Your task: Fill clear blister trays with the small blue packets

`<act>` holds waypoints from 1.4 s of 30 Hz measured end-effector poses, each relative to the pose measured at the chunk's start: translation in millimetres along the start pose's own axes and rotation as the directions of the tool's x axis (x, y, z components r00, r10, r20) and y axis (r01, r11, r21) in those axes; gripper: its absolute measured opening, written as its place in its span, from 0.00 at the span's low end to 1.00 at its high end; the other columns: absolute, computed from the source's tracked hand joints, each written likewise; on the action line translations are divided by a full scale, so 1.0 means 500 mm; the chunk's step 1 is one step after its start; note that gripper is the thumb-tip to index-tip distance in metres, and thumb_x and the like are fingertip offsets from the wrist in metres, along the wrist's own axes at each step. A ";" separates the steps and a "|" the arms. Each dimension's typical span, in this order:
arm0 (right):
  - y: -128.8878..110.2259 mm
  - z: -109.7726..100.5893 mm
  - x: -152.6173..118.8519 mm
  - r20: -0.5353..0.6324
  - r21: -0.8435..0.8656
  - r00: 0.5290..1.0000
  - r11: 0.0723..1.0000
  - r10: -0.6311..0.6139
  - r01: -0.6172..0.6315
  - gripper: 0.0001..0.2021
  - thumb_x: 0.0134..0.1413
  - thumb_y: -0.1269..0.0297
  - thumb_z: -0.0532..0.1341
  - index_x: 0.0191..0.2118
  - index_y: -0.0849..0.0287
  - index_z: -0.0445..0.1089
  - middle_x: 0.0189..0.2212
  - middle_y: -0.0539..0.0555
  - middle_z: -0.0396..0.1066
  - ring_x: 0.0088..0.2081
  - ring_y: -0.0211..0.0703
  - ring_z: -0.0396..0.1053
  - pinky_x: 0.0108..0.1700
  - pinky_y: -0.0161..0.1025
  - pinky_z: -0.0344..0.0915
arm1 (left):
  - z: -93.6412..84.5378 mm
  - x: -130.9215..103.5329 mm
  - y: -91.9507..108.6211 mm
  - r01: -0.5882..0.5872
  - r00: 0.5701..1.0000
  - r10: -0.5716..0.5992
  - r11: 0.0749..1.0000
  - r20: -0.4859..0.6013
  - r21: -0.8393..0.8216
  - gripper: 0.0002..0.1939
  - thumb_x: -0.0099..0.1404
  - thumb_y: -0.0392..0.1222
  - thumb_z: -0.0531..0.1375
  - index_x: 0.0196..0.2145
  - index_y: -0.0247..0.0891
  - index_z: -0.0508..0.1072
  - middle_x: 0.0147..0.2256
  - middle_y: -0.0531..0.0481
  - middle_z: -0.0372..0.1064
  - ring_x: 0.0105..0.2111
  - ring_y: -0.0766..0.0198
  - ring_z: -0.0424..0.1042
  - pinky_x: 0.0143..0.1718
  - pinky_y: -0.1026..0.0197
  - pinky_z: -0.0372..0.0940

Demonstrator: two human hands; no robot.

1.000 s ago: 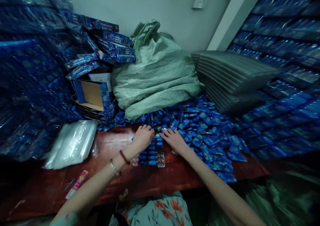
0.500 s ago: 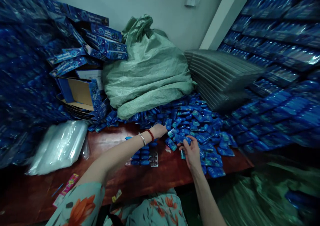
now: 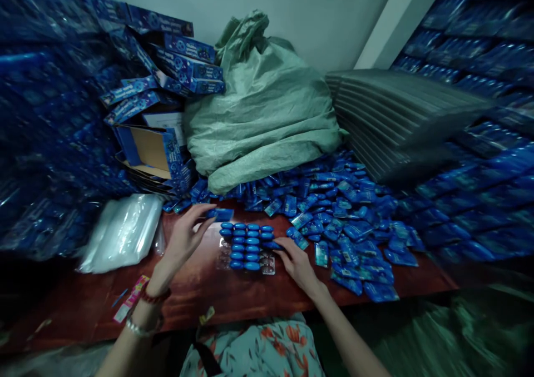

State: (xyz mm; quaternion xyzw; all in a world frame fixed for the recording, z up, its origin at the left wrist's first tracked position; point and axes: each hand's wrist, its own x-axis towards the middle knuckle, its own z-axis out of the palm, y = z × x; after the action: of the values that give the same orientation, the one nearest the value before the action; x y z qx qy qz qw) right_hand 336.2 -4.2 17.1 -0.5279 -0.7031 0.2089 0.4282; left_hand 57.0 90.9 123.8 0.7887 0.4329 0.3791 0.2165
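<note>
**Glossy red-brown worktop against a pale wall; clear moulded plastic tray part-filled**

The tray lies flat on the worktop, centrally before the person. Rows of small glossy blue oval packets occupy its middle; clear cavities show at its lower corners. The right hand, at the tray's right edge, grasps a dark blue packet between thumb and fingers. The left hand, raised near the tray's upper left, pinches a flat blue packet.

Right of and behind the tray, a loose heap of blue packets spreads across the worktop. Left of it lie shiny clear plastic bags; nearer the front edge, a pink printed strip and a small yellow scrap.

Behind, a bulging pale-green woven sack stands between blue printed cardboard boxes and stacked grey sheets. Blue packaged goods are piled high at left and right, both partly blurred.
</note>
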 end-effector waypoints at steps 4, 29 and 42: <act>-0.012 -0.026 0.021 0.199 -0.209 0.975 0.968 -0.097 0.139 0.15 0.59 0.75 0.49 0.49 0.57 0.64 0.39 0.56 0.68 0.41 0.43 0.67 0.41 0.40 0.67 | -0.038 -0.110 -0.054 0.126 0.991 -0.126 0.992 -0.035 -0.014 0.11 0.63 0.45 0.57 0.42 0.39 0.71 0.39 0.47 0.71 0.40 0.60 0.72 0.40 0.57 0.70; 0.000 -0.004 0.027 0.350 -0.585 0.908 0.703 -0.232 0.405 0.25 0.59 0.75 0.47 0.61 0.54 0.55 0.40 0.57 0.68 0.38 0.42 0.66 0.40 0.37 0.63 | 0.073 -0.140 -0.043 -0.345 0.846 0.126 0.871 0.518 0.350 0.13 0.66 0.30 0.50 0.46 0.36 0.67 0.43 0.43 0.69 0.43 0.59 0.68 0.47 0.53 0.66; 0.044 -0.038 0.182 0.290 -0.835 0.954 0.465 -0.082 0.294 0.24 0.49 0.82 0.51 0.53 0.62 0.65 0.50 0.65 0.65 0.50 0.57 0.60 0.44 0.51 0.61 | 0.083 -0.020 -0.155 0.188 0.967 -0.097 0.893 -0.234 0.408 0.22 0.65 0.38 0.52 0.57 0.34 0.58 0.48 0.38 0.62 0.48 0.52 0.63 0.47 0.48 0.63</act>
State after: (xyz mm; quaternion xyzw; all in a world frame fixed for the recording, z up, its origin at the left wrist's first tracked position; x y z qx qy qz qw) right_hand 357.1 84.6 45.7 -0.5650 -0.8060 -0.1700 0.0465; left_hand 45.7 123.1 42.1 0.7390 0.5823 0.3383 0.0196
